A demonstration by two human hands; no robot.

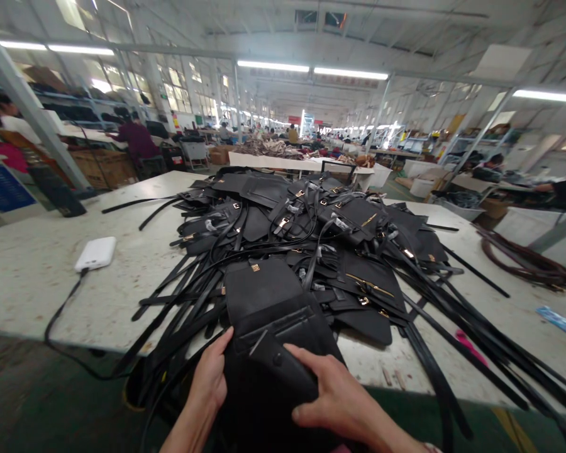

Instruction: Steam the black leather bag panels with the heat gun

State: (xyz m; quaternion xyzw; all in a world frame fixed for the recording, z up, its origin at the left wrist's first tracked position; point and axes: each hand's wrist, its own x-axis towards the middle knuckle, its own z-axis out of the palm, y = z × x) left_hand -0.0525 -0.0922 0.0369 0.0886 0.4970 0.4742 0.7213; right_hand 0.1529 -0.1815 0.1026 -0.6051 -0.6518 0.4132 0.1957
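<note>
A black leather bag [263, 290] lies at the near table edge with its front flap folded back and a gold clasp on that flap. My left hand [211, 371] holds the bag's left side, thumb on top. My right hand [329, 391] is closed around a small black flap [285, 370] with a round snap, lifted above the bag's front. Part of the bag below my hands is dark and hard to make out. Just beyond it lies a heap of similar black bags [259, 220] with gold buckles, zips and long straps.
A white power bank [95, 253] with a black cable is on the left of the table [28, 270]. Black straps [434, 371] hang over the front right edge. Coiled brown straps [523, 258] lie at right. Several people sit at workstations farther back.
</note>
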